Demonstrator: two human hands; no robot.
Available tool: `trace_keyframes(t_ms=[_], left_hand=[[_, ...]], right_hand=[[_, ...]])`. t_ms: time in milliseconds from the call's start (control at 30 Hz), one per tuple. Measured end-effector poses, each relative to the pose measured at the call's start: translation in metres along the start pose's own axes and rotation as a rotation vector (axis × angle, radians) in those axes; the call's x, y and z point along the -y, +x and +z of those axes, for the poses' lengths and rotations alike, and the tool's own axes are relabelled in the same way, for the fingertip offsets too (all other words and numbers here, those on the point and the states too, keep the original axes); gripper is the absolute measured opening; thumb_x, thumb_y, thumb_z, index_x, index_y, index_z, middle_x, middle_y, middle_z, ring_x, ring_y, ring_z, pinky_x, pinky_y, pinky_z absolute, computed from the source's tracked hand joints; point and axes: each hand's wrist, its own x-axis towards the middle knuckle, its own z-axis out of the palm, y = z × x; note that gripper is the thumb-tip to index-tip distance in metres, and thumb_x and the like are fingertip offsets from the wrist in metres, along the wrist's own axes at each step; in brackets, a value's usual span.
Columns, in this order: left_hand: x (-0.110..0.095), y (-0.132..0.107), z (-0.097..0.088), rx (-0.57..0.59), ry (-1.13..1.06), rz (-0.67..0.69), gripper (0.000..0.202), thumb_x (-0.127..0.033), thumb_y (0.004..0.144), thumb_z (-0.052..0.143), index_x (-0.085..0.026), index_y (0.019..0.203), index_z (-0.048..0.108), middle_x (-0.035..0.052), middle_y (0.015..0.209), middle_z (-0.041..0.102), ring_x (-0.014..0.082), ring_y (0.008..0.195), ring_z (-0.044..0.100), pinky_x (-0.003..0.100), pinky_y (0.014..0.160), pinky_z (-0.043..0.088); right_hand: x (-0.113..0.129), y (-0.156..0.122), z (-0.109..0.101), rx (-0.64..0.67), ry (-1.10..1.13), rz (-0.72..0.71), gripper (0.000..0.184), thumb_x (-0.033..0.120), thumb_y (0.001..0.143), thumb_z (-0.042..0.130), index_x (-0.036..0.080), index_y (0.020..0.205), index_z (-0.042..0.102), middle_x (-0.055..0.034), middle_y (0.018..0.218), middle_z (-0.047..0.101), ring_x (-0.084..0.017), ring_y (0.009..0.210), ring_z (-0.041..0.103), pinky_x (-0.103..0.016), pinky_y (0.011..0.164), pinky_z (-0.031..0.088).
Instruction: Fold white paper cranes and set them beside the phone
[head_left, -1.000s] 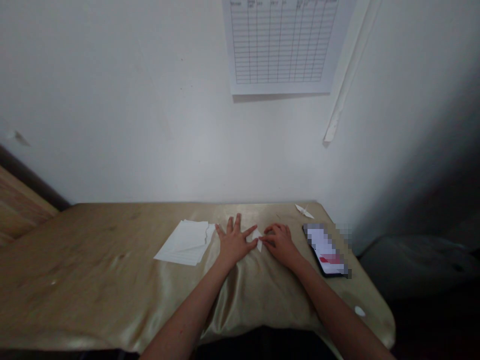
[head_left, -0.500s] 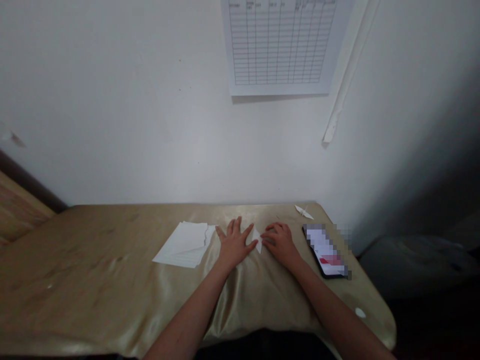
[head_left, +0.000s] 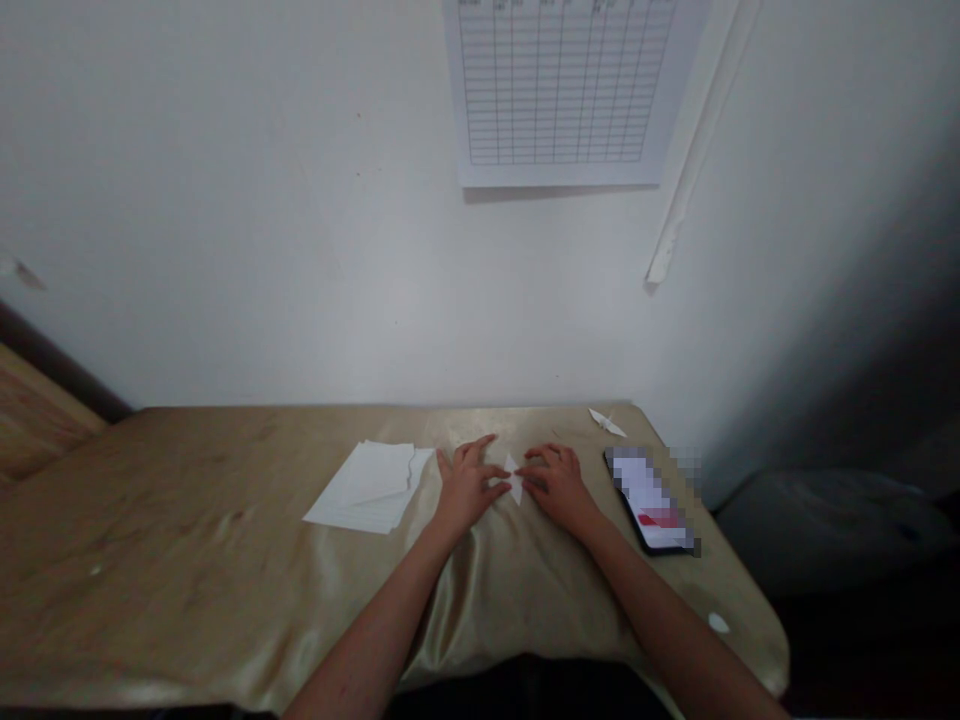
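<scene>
A small folded white paper piece (head_left: 514, 479) lies on the tan satin-covered table (head_left: 225, 560), between my two hands. My left hand (head_left: 466, 482) rests palm down at its left, fingers curled in and its thumb and forefinger on the paper. My right hand (head_left: 559, 484) sits at the paper's right side, fingers bent and fingertips pressing its edge. Most of the paper is hidden under my fingers.
A stack of white paper sheets (head_left: 369, 486) lies left of my hands. A phone (head_left: 649, 498) with a lit screen lies at the right, near the table's edge. A small folded paper crane (head_left: 607, 422) sits at the far right corner. A gridded chart (head_left: 559, 85) hangs on the wall.
My left hand's fingers, spread flat a second ago, have curled in toward the folded paper. My right hand has stayed in place on the paper.
</scene>
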Motion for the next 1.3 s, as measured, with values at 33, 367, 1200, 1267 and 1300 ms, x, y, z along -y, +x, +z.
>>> trace_keyframes(t_ms=[33,367,1200,1267,1300], left_hand=[[0.0008,0.0003,0.0001,0.006,-0.006,-0.001,0.013,-0.037,0.081,0.081,-0.041,0.093,0.081,-0.0013,0.158,0.046,0.0345,0.144,0.038,0.080,0.115,0.003],[0.0009,0.0012,-0.0017,0.088,0.010,-0.002,0.026,-0.038,0.084,0.077,-0.046,0.109,0.076,-0.0024,0.159,0.044,0.0366,0.144,0.037,0.082,0.114,0.004],[0.0038,0.0013,-0.0002,0.072,0.023,-0.039,0.022,-0.040,0.085,0.075,-0.046,0.106,0.077,-0.0043,0.157,0.047,0.0351,0.141,0.039,0.080,0.113,0.006],[0.0043,0.0011,0.0000,0.072,0.036,-0.051,0.020,-0.041,0.086,0.074,-0.047,0.105,0.077,-0.0045,0.158,0.046,0.0362,0.141,0.039,0.080,0.113,0.006],[0.0045,0.0011,0.0002,0.074,0.036,-0.058,0.020,-0.042,0.086,0.074,-0.048,0.104,0.078,-0.0044,0.158,0.046,0.0366,0.141,0.039,0.081,0.113,0.006]], right_hand=[[0.0001,0.0002,-0.0003,0.000,-0.001,0.004,0.025,0.029,0.092,0.066,0.038,0.113,0.076,-0.0020,0.137,0.061,-0.028,0.133,0.040,-0.052,0.118,0.022],[-0.0017,0.0005,0.0018,-0.045,0.004,0.018,0.021,0.030,0.091,0.068,0.037,0.109,0.076,-0.0054,0.128,0.061,-0.028,0.130,0.043,-0.054,0.116,0.023],[-0.0007,0.0010,0.0022,-0.053,0.018,0.010,0.021,0.027,0.090,0.068,0.036,0.107,0.076,-0.0044,0.127,0.062,-0.028,0.128,0.044,-0.052,0.115,0.025],[-0.0007,0.0012,0.0021,-0.047,0.016,-0.001,0.021,0.027,0.090,0.067,0.035,0.108,0.075,-0.0043,0.127,0.062,-0.028,0.128,0.044,-0.052,0.115,0.025],[-0.0008,0.0013,0.0022,-0.044,0.017,-0.003,0.022,0.027,0.090,0.067,0.035,0.109,0.075,-0.0042,0.127,0.062,-0.027,0.128,0.044,-0.052,0.115,0.026]])
